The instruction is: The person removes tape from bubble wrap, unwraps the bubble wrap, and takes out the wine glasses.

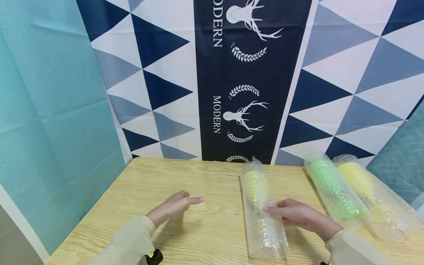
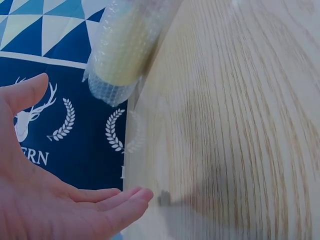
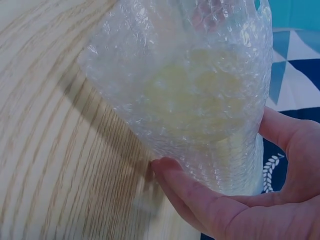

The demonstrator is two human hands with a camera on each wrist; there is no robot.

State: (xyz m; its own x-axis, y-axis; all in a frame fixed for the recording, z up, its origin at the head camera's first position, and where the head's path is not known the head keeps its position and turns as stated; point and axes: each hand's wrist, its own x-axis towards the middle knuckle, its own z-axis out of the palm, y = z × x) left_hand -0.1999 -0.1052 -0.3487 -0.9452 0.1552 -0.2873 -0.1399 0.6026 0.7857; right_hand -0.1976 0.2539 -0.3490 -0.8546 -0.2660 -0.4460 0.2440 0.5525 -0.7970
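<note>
A long yellow object in clear bubble wrap [image 1: 256, 189] lies lengthwise on the wooden table; the wrap blurs its exact kind. My right hand [image 1: 299, 217] holds its right side. In the right wrist view, the thumb is on one side of the bubble wrap [image 3: 200, 100] and the fingers [image 3: 192, 192] are on the other. My left hand [image 1: 175, 207] is held above the table to the left, apart from the bundle. Its thumb and fingers are spread with nothing between them, as the left wrist view of the hand [image 2: 65, 200] shows.
To the right lie a bubble-wrapped green object [image 1: 334, 187] and another bubble-wrapped yellow one [image 1: 367, 191], side by side. Behind the wooden table [image 1: 185, 173] hangs a patterned cloth [image 1: 172, 81]. A teal cloth [image 1: 56, 103] hangs on the left.
</note>
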